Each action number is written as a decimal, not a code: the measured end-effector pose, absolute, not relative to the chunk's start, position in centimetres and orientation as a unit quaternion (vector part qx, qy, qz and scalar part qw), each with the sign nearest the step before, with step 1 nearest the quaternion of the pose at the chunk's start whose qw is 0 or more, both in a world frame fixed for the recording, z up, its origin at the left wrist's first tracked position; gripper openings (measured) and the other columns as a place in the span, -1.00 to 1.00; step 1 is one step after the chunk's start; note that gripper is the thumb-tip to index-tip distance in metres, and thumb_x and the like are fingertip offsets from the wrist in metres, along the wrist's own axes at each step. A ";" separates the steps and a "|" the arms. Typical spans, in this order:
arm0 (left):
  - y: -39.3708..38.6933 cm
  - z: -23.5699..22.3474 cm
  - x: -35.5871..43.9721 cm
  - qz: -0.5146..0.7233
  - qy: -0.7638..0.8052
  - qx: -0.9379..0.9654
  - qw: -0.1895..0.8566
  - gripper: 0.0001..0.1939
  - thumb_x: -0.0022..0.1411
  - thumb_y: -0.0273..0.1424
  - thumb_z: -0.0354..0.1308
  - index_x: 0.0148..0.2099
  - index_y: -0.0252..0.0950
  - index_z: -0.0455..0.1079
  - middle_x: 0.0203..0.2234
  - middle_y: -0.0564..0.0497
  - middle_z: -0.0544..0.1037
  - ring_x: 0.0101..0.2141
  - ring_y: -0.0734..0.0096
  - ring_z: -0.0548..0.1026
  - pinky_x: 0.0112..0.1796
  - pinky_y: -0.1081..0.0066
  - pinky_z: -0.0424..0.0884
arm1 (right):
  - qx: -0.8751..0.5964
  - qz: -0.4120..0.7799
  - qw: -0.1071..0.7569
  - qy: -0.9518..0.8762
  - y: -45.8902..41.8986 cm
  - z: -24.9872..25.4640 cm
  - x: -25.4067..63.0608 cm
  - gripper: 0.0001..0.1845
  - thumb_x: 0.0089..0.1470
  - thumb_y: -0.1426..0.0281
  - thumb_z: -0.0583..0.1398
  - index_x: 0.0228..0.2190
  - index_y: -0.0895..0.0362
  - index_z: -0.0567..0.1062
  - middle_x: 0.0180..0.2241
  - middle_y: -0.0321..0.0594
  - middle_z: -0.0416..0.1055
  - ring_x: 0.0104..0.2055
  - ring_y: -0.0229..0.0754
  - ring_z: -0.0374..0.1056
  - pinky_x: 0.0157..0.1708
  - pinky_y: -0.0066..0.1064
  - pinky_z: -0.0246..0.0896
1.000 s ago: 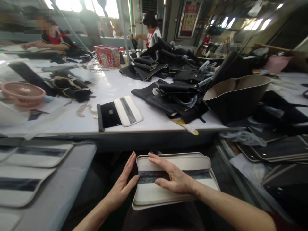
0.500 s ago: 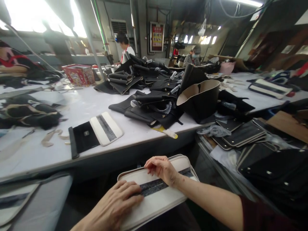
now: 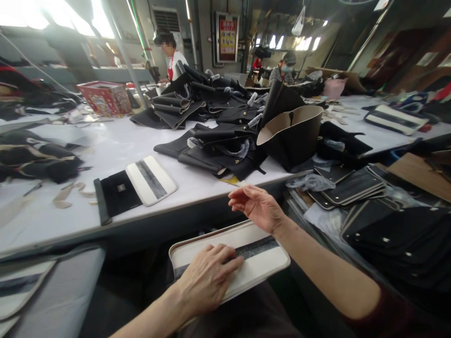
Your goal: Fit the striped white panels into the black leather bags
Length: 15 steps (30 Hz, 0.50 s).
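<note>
A white panel with a dark grey, rough-looking stripe, rounded at the corners like a bag flap, rests across my lap. My left hand lies over its middle with the fingers spread on the white face and the stripe. Just above the panel's far edge, my right hand is raised off it, fingers loosely curved, and I see nothing in them. On the table edge ahead lies a similar white striped flap, joined to or overlapping a black piece. What lies under the panel on my lap is hidden.
Black bags and bag parts are heaped on the white table. Stacked black panels stand close on my right. Another striped flap lies on a grey surface at my left. A red patterned box and several people are farther back.
My right hand has lifted off the panel, moving up and a little right. My left hand has slid right and flattened over the panel's middle. The view has shifted slightly.
</note>
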<state>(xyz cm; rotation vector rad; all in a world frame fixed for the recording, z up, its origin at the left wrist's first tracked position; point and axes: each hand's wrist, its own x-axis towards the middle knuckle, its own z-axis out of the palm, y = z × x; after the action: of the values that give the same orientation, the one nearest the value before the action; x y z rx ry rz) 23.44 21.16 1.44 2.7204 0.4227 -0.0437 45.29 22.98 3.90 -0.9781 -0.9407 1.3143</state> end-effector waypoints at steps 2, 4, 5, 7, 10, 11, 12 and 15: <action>21.1 1.3 23.8 -0.014 0.157 0.969 0.190 -0.52 0.21 -0.49 0.04 0.16 -0.07 0.22 -0.04 -0.01 0.40 -0.13 0.21 0.36 -0.15 0.19 0.27 | -0.541 0.425 0.502 -0.523 22.2 3.9 47.9 -0.64 0.16 0.11 0.16 -0.24 0.15 0.53 -0.24 -0.16 0.51 -0.23 -0.14 0.41 -0.23 -0.30 0.29; 21.0 1.2 24.3 -0.014 0.161 0.970 0.180 -0.57 0.22 -0.47 0.04 0.13 -0.08 0.26 -0.09 -0.02 0.39 -0.18 0.21 0.35 -0.18 0.18 0.28 | -0.615 0.334 0.415 -0.581 21.0 2.9 50.0 -0.66 0.08 0.14 0.25 -0.28 0.16 0.55 -0.31 -0.19 0.49 -0.27 -0.16 0.35 -0.27 -0.30 0.22; 20.9 1.1 24.6 -0.014 0.163 0.971 0.173 -0.61 0.24 -0.45 0.03 0.10 -0.09 0.28 -0.12 -0.03 0.39 -0.20 0.20 0.34 -0.19 0.18 0.27 | -0.631 0.316 0.388 -0.593 20.4 2.3 50.8 -0.70 0.03 0.18 0.30 -0.32 0.16 0.56 -0.33 -0.20 0.48 -0.28 -0.16 0.32 -0.26 -0.30 0.19; 20.8 1.1 25.1 -0.013 0.162 0.974 0.160 -0.70 0.28 -0.42 0.00 0.05 -0.10 0.31 -0.18 -0.04 0.38 -0.23 0.19 0.33 -0.21 0.17 0.27 | -0.640 0.296 0.353 -0.615 19.3 1.2 51.6 -0.78 -0.05 0.25 0.37 -0.41 0.15 0.56 -0.37 -0.23 0.45 -0.25 -0.15 0.28 -0.22 -0.29 0.12; 20.6 1.4 25.5 -0.011 0.159 0.975 0.154 -0.75 0.33 -0.39 -0.03 0.02 -0.11 0.32 -0.19 -0.03 0.37 -0.21 0.20 0.32 -0.18 0.15 0.26 | -0.635 0.270 0.295 -0.661 18.8 0.7 51.1 -0.77 -0.14 0.31 0.44 -0.49 0.13 0.53 -0.42 -0.29 0.43 -0.24 -0.15 0.24 -0.14 -0.24 0.02; 20.4 1.5 25.6 -0.012 0.159 0.975 0.154 -0.75 0.34 -0.39 -0.04 0.03 -0.12 0.31 -0.17 -0.03 0.38 -0.21 0.20 0.32 -0.17 0.15 0.26 | -0.630 0.260 0.269 -0.681 18.9 0.8 50.7 -0.75 -0.16 0.30 0.46 -0.50 0.14 0.52 -0.43 -0.30 0.43 -0.24 -0.15 0.24 -0.12 -0.23 -0.01; 20.3 1.6 25.6 -0.015 0.158 0.975 0.155 -0.74 0.34 -0.40 -0.04 0.05 -0.12 0.30 -0.16 -0.03 0.39 -0.20 0.20 0.32 -0.17 0.15 0.26 | -0.622 0.249 0.237 -0.704 19.2 1.0 50.2 -0.72 -0.16 0.29 0.46 -0.50 0.14 0.51 -0.43 -0.30 0.44 -0.23 -0.14 0.25 -0.10 -0.21 -0.05; 19.6 1.6 25.7 -0.027 0.149 0.974 0.166 -0.64 0.33 -0.48 -0.04 0.14 -0.13 0.23 -0.11 -0.04 0.41 -0.20 0.21 0.34 -0.18 0.18 0.28 | -0.588 0.217 0.141 -0.767 20.0 1.4 48.6 -0.70 -0.08 0.24 0.43 -0.50 0.16 0.49 -0.44 -0.29 0.45 -0.24 -0.15 0.27 -0.10 -0.22 -0.08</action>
<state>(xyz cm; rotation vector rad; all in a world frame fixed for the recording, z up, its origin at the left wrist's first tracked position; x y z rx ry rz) 25.69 19.59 1.63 2.7741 0.4233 -0.0757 48.62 20.03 1.40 -1.6964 -2.2130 0.6273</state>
